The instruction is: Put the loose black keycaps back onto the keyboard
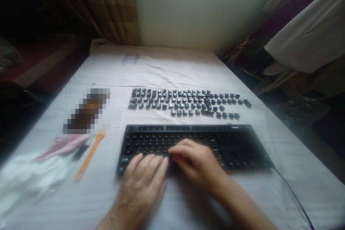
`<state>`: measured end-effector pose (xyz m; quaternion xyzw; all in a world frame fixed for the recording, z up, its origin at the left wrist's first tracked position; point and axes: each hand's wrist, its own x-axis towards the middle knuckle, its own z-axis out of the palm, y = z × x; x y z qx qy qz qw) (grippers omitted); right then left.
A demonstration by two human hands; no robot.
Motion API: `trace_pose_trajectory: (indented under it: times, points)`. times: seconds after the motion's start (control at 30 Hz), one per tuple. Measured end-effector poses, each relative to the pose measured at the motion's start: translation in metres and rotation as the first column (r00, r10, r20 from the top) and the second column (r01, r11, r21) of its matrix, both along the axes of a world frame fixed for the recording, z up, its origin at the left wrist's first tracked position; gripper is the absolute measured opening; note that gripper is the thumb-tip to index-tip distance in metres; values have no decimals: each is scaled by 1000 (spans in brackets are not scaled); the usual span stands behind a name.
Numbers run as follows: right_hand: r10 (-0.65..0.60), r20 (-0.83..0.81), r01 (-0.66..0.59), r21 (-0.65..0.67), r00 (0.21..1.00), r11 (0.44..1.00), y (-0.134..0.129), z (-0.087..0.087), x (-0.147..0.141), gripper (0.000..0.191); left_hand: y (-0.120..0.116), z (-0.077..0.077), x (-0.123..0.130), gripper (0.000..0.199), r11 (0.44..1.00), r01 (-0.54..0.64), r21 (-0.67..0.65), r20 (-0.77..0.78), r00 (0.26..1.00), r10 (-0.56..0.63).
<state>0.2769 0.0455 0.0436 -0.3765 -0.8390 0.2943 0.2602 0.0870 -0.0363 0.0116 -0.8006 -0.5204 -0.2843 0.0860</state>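
Observation:
A black keyboard (237, 143) lies in front of me, many key places on its right side bare and dark. My left hand (142, 183) rests with fingers stretched over the keyboard's lower left edge. Over the middle rows is my right hand (198, 161), thumb and forefinger pinched close to the keys. Whatever is between those fingertips, if anything, is hidden. Beyond the keyboard, loose black keycaps (179, 100) lie in several rows on the white cloth.
An orange flat-ended tool (90, 156) lies left of the keyboard, beside a pink cloth (63, 146) and a white cloth (24, 176). A blurred-out dark object (87, 111) is behind them. The keyboard's cable (292, 194) runs off to the lower right. Curtains hang at the back left.

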Motion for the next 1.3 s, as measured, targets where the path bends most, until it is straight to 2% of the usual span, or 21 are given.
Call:
trace_pose_trajectory:
  times: [0.17,0.4,0.6,0.93,1.03,1.17,1.3]
  points:
    - [-5,85,-17,247,996,969,-4,-3,-5,15,0,0,-2,29,1000,1,-3,9,1000,-1]
    - [-26,160,-23,294,987,955,-4,-2,-6,14,-3,4,-4,28,1000,13,-26,34,999,-12]
    - [-24,150,-21,289,988,957,-5,-4,-5,14,-2,6,-5,27,999,22,-31,40,999,-21]
    - [-34,220,-25,259,975,966,-4,-6,-4,17,0,12,-12,23,999,19,-48,104,995,-14]
    - [-10,119,-11,180,993,984,-2,-5,-1,18,1,14,-13,24,998,14,-56,103,995,-8]
    - [-43,-46,46,55,998,997,0,-4,3,20,2,15,-13,24,998,9,-63,100,995,-2]
    - [-38,-12,39,71,999,997,-3,-5,2,19,1,14,-13,23,998,10,-66,93,996,-4]
